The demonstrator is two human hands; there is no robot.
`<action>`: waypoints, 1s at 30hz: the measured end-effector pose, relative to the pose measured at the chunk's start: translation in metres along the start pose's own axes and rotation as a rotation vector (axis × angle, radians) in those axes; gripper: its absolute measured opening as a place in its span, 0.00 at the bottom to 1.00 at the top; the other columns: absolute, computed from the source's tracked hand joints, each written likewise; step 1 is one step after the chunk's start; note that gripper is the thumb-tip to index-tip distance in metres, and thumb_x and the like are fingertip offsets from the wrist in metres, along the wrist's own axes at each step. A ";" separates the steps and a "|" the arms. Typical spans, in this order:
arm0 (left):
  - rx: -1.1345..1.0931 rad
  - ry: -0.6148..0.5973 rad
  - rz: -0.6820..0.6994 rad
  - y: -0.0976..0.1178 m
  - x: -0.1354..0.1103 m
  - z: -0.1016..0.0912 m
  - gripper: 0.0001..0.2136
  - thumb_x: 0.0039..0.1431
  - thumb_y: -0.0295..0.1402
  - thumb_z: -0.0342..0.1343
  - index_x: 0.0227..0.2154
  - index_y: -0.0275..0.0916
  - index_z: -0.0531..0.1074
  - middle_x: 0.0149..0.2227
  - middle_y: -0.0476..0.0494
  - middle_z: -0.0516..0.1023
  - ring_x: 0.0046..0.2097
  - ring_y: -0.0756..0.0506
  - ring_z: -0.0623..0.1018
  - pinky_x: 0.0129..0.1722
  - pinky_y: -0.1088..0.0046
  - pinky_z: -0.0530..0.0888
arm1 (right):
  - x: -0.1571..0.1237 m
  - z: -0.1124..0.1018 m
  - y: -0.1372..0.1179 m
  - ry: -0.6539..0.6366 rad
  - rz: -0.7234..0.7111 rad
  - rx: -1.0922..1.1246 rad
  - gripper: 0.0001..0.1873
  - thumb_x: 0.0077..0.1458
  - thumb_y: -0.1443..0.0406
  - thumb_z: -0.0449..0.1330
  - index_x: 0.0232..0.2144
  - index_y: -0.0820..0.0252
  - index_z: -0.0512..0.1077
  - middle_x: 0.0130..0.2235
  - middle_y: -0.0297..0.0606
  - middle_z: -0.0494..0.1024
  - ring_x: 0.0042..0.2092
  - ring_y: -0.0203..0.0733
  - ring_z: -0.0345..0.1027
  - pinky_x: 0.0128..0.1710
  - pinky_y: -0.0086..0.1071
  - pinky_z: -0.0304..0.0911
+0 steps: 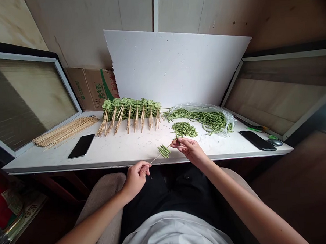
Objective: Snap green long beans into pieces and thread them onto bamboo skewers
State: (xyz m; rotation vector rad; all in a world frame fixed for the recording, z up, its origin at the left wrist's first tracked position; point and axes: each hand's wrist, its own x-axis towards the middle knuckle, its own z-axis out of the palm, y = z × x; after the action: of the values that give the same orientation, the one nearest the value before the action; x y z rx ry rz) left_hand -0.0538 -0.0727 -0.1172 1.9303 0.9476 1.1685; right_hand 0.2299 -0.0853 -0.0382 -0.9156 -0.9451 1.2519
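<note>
My left hand [137, 176] is closed on the lower end of a thin bamboo skewer [155, 159] that slants up to the right. Several short green bean pieces [164, 151] are threaded on it near the middle. My right hand [188, 147] pinches the skewer's upper tip together with one more small bean piece [177, 137]. Both hands hover over the front edge of the white table [126, 148]. Just behind my right hand lies a small heap of cut bean pieces [184, 129].
Finished bean skewers [130, 111] lie in a row at the back. Bare skewers [65, 131] are piled at the left beside a black phone [81, 146]. A plastic bag of long beans [204, 117] sits at the right, with another phone [257, 140], scissors [255, 128] and a white foam board [173, 66] behind.
</note>
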 end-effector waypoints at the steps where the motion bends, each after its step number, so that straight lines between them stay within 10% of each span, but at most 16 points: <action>1: 0.000 0.000 0.002 0.000 0.000 0.000 0.12 0.71 0.37 0.52 0.36 0.37 0.77 0.25 0.48 0.77 0.27 0.50 0.76 0.30 0.76 0.72 | 0.000 0.000 0.000 0.000 -0.002 -0.003 0.15 0.51 0.55 0.74 0.35 0.59 0.85 0.40 0.45 0.86 0.47 0.51 0.82 0.30 0.25 0.70; 30: 0.034 0.007 -0.012 -0.005 -0.001 0.001 0.12 0.69 0.35 0.52 0.34 0.37 0.78 0.23 0.48 0.76 0.26 0.49 0.76 0.30 0.75 0.72 | -0.002 -0.005 0.001 0.044 -0.093 -0.215 0.17 0.49 0.51 0.75 0.33 0.57 0.83 0.38 0.45 0.87 0.44 0.52 0.83 0.34 0.32 0.70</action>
State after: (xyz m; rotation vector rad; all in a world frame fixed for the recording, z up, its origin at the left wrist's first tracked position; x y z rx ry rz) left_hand -0.0549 -0.0713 -0.1221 1.9463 0.9871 1.1598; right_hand 0.2344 -0.0870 -0.0413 -1.0506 -1.0898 1.0609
